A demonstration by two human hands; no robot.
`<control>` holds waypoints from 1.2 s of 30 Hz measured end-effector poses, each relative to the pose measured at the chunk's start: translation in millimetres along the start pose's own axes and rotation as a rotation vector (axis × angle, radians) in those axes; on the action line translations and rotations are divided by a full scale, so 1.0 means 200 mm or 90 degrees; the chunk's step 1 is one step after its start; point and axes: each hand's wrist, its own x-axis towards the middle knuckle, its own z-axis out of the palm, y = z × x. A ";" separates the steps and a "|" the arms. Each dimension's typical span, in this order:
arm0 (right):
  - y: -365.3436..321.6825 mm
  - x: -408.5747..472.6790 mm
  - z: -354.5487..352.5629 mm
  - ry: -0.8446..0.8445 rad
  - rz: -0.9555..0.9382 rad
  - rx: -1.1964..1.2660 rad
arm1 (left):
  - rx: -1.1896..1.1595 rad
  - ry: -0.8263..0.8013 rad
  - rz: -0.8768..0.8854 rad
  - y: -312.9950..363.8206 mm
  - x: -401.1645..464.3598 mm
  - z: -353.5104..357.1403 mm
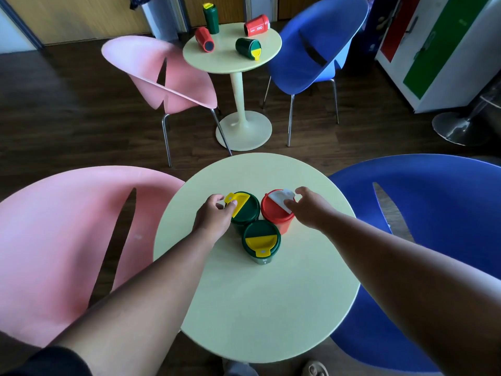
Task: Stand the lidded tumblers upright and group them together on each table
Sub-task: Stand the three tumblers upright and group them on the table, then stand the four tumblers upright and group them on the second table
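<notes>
Both forearms reach over the near round pale-green table [244, 308]: grouping nearly done.
My left hand [214, 217] pinches the green plastic tumbler's yellow flap [235, 203], my right hand [309, 207] the red tumbler's white flap [280, 199]; far table's tumblers [248, 47] next.

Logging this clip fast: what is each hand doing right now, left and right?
Left hand: fingers pinching the yellow flap of the rear green tumbler.
Right hand: fingers on the white flap of the red tumbler; firm grip cannot be told.
</notes>
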 end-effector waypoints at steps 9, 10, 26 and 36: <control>-0.26 -0.19 -0.31 0.124 -0.215 -0.245 | 0.339 0.125 0.202 0.29 -0.20 -0.40; -0.30 -0.22 -0.34 0.130 -0.241 -0.270 | 0.357 0.128 0.211 0.32 -0.24 -0.45; -1.38 -0.82 0.18 0.070 -0.516 -0.503 | 0.459 0.163 0.110 -0.18 -0.75 -1.51; -2.31 -1.38 1.21 -0.012 -0.596 -0.463 | 0.468 0.206 -0.037 -1.16 -0.96 -2.58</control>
